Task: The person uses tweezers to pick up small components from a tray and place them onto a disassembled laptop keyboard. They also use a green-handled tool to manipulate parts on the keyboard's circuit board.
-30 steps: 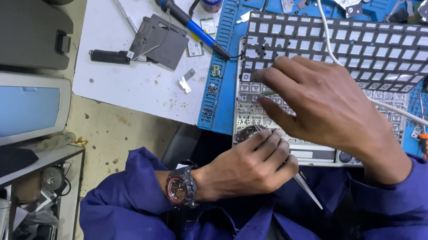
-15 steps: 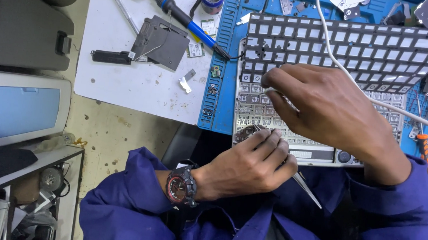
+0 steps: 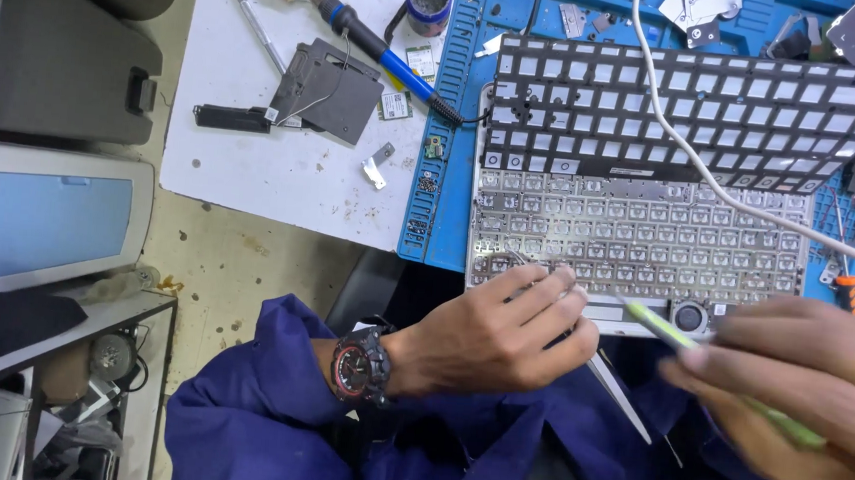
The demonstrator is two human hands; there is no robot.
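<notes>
Two hands are in view, both the person's own, and between them two slim tools. The left hand (image 3: 496, 330), with one dark wristwatch (image 3: 359, 364) above a blue sleeve, has its grip pinched around metal tweezers (image 3: 611, 375) whose pointed ends stick out past the palm toward the lap, while its fingertips (image 3: 560, 277) rest on the bottom row of the bare keyboard base (image 3: 638, 247). The right hand (image 3: 798, 396) (blurred in this view) has its grip clenched on a thin yellow-green tool (image 3: 662, 329), tip aimed at the keyboard's lower edge near a small round part.

The keyboard comes as two pieces: one silvery metal base, keycaps gone, showing rows of small exposed switch mounts, lying at the near edge of the blue work mat (image 3: 446, 121); and one black frame (image 3: 687, 113) of empty rectangular openings, lying just beyond it and overlapping its top edge. One white cable (image 3: 712, 185) crosses both. On the white tabletop (image 3: 252, 168) to the left lies one blue-handled soldering iron (image 3: 390, 57) and one dark flat plate (image 3: 328, 91).
</notes>
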